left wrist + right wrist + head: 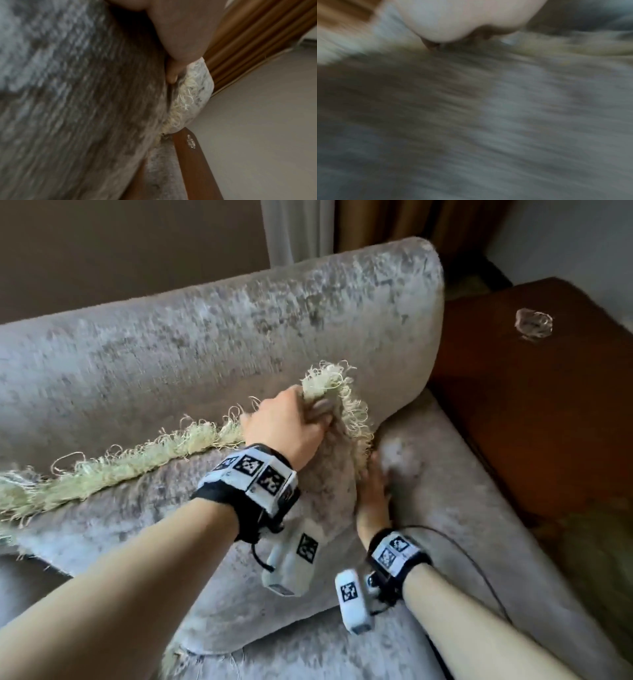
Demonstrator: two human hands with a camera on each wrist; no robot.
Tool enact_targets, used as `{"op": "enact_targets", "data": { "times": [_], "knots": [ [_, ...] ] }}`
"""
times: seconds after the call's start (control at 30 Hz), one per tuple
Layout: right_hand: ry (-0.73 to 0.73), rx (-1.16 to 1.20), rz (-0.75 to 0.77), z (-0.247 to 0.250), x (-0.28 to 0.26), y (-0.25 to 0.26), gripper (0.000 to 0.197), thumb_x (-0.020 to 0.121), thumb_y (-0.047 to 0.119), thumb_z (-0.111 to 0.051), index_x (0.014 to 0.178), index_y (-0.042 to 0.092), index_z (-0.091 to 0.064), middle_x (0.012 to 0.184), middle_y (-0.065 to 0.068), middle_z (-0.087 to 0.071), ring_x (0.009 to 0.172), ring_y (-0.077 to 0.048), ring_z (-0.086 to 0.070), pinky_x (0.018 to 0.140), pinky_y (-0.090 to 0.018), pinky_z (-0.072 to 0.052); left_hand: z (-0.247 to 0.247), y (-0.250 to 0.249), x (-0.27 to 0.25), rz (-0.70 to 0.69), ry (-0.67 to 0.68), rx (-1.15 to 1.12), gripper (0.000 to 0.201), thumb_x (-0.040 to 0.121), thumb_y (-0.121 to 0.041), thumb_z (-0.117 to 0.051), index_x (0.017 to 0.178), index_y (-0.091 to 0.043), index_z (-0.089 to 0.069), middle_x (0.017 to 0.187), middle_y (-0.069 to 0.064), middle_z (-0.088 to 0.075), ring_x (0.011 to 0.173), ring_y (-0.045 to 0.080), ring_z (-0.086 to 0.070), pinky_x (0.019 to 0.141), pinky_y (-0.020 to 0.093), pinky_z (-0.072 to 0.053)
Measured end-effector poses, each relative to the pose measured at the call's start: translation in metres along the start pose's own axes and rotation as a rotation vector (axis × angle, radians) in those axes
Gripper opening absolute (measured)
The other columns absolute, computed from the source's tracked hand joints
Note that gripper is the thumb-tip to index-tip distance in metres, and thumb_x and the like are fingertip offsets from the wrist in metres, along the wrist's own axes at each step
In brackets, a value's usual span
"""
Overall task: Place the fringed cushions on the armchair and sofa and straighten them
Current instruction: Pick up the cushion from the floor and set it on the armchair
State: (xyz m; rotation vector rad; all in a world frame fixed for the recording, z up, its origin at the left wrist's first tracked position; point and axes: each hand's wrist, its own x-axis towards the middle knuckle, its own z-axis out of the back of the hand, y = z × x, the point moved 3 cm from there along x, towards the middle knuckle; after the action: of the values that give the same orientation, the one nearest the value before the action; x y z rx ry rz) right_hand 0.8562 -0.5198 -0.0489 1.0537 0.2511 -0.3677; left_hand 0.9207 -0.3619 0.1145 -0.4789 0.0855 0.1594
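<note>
A grey velvet cushion [137,508] with a pale straw-coloured fringe [120,463] leans against the backrest [205,337] of the grey seat. My left hand [317,410] grips its upper right corner, fingers curled into fabric and fringe. The left wrist view shows that hand [171,77] pinching the cushion [77,108] at the fringe [181,102]. My right hand [375,474] lies flat along the cushion's right edge, fingertips blurred under the fringe. In the right wrist view, only the palm [462,20] and smeared grey fabric [488,121] show.
The seat cushion [462,508] runs on to the right of my hands. A dark wooden side table [531,405] stands right of the seat with a small glass piece [533,324] on it. Brown curtains [394,220] hang behind the backrest.
</note>
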Motion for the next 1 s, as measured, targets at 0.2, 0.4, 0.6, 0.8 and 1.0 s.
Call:
{"op": "enact_targets", "data": {
  "times": [0.2, 0.4, 0.6, 0.8, 1.0],
  "knots": [
    [0.090, 0.029, -0.407, 0.009, -0.072, -0.140, 0.059, 0.098, 0.048, -0.031, 0.152, 0.028, -0.019, 0.160, -0.003, -0.024, 0.143, -0.024, -0.030, 0.116, -0.037, -0.025, 0.020, 0.015, -0.020, -0.028, -0.138, -0.244, 0.048, 0.068, -0.056, -0.055, 0.102, -0.023, -0.059, 0.099, 0.002, -0.073, 0.099, 0.030, -0.066, 0.086, 0.043, -0.052],
    [-0.086, 0.303, 0.084, 0.004, -0.047, -0.018, 0.065, 0.094, 0.055, -0.029, 0.153, 0.029, -0.019, 0.159, 0.010, -0.022, 0.145, -0.005, -0.022, 0.118, -0.027, -0.018, 0.030, 0.006, -0.021, -0.036, -0.173, -0.255, 0.049, 0.069, -0.055, -0.054, 0.105, -0.022, -0.059, 0.103, -0.001, -0.071, 0.102, 0.027, -0.065, 0.088, 0.044, -0.051],
    [0.114, -0.273, -0.280, -0.037, -0.066, -0.135, 0.078, 0.090, 0.048, -0.049, 0.151, 0.009, -0.021, 0.157, -0.014, -0.027, 0.144, -0.030, -0.028, 0.117, -0.040, -0.023, 0.031, 0.016, -0.005, -0.010, -0.179, -0.138, 0.047, 0.073, -0.055, -0.055, 0.101, -0.017, -0.052, 0.104, 0.005, -0.069, 0.102, 0.033, -0.062, 0.091, 0.048, -0.048],
    [0.066, -0.126, -0.316, 0.021, -0.063, -0.119, 0.042, 0.089, 0.010, -0.058, 0.131, 0.016, -0.054, 0.129, -0.011, -0.061, 0.116, -0.028, -0.058, 0.096, -0.034, -0.046, 0.083, 0.035, -0.019, -0.148, -0.189, 0.115, 0.040, 0.085, -0.050, -0.057, 0.111, -0.020, -0.052, 0.111, 0.000, -0.063, 0.096, 0.025, -0.061, 0.078, 0.038, -0.050],
    [-0.180, -0.099, 0.700, 0.031, -0.085, 0.147, 0.022, 0.081, 0.005, -0.052, 0.092, 0.019, -0.064, 0.097, 0.000, -0.064, 0.090, -0.020, -0.061, 0.082, -0.038, -0.051, 0.156, 0.202, -0.116, 0.285, -0.809, -0.260, 0.033, 0.086, -0.043, -0.050, 0.104, -0.018, -0.060, 0.107, 0.008, -0.067, 0.100, 0.027, -0.061, 0.091, 0.041, -0.048]
  ]
}}
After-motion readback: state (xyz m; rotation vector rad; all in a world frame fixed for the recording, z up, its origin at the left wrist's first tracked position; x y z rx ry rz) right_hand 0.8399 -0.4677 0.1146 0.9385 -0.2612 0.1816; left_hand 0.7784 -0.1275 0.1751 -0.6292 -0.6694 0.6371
